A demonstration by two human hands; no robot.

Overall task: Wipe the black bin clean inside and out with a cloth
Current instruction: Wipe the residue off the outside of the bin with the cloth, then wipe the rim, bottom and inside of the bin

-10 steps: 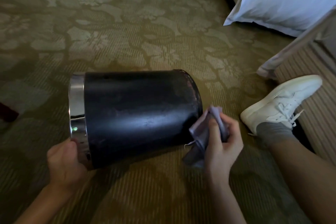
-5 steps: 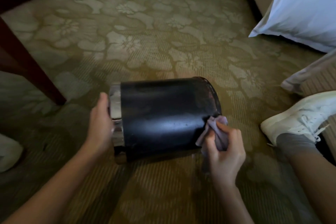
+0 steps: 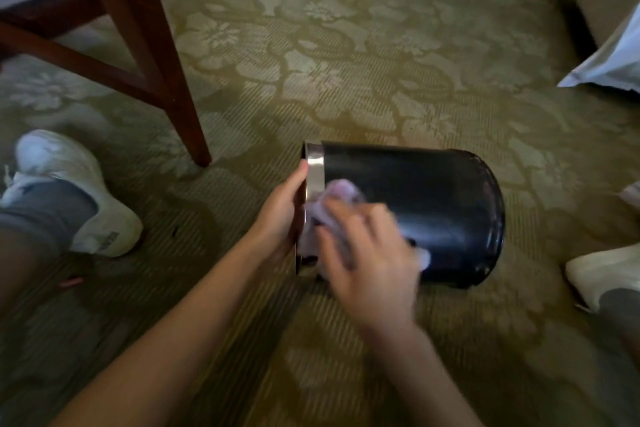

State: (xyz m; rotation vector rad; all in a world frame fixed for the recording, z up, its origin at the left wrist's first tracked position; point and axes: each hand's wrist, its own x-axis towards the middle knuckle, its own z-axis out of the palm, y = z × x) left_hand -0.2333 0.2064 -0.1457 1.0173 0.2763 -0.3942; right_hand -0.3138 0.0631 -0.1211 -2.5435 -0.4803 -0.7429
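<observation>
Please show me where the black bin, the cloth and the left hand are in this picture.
black bin [image 3: 433, 204]: head view, on its dark side wall.
cloth [image 3: 341, 190]: head view, on the pale bunched part.
left hand [image 3: 281, 213]: head view, on the back of the hand.

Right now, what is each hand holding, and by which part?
The left hand holds the black bin by its silver rim; the right hand, blurred, grips the bunched cloth against the bin's side.
</observation>
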